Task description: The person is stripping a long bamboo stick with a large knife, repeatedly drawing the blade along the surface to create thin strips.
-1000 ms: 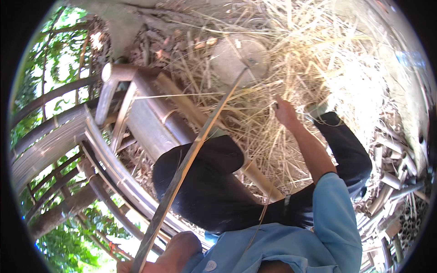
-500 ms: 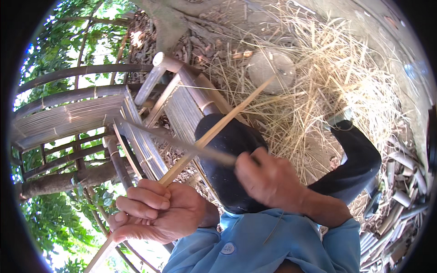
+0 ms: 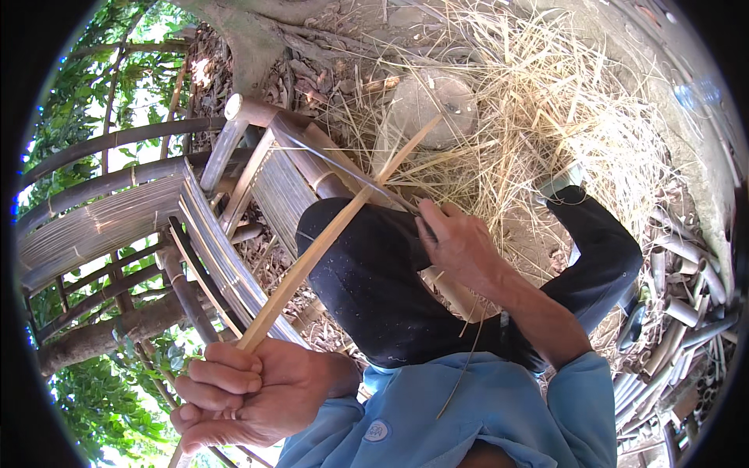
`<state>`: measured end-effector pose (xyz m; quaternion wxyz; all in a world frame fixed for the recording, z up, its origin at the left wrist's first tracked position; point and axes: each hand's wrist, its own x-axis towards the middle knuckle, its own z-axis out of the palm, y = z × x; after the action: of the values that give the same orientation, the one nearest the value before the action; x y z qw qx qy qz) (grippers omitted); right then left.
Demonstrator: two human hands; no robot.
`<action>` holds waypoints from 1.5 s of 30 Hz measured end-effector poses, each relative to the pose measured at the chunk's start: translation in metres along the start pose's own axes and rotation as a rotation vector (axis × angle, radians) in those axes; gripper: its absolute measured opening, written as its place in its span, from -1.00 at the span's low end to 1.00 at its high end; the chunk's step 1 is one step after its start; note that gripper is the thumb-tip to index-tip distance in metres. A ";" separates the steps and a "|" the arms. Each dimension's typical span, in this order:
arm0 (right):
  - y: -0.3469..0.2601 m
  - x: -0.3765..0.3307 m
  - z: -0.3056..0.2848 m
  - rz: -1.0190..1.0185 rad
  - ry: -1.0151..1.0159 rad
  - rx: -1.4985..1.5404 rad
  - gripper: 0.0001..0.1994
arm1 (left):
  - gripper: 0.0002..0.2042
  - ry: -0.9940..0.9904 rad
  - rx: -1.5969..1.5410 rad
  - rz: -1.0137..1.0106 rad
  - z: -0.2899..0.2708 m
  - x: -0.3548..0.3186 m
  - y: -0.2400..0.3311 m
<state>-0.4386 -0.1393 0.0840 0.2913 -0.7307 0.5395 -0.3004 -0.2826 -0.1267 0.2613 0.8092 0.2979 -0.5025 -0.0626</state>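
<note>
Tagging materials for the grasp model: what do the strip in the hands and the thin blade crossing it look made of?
The strip, gripped by the left hand, looks like split bamboo: pale yellow, matte, straight-fibred and flat. The thin blade at the right hand looks like dull grey metal, narrow and dark with little shine, though blur leaves this uncertain. The bench beside them looks like bamboo poles and slats, weathered grey.

On my left I see a bamboo bench (image 3: 117,218) and green leaves (image 3: 86,390). In front lies dry straw (image 3: 546,117), a grey stone (image 3: 433,109), and cut bamboo pieces (image 3: 679,312) on my right.
</note>
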 end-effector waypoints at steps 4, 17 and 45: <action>-0.010 -0.005 0.004 -0.145 0.041 0.071 -0.90 | -0.63 -0.008 -0.034 0.002 -0.013 0.002 -0.001; 0.283 0.017 0.116 0.501 -0.082 -0.076 -0.74 | -0.74 -0.186 -0.138 -0.044 -0.033 0.030 -0.014; -0.066 -0.030 -0.046 -0.278 -0.046 -0.036 -0.73 | -0.62 -0.033 -0.402 -0.052 -0.009 -0.008 0.001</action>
<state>-0.4400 -0.0982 0.1595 0.2461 -0.8100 0.4316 -0.3115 -0.2788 -0.1190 0.2531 0.8420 0.1422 -0.4853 -0.1878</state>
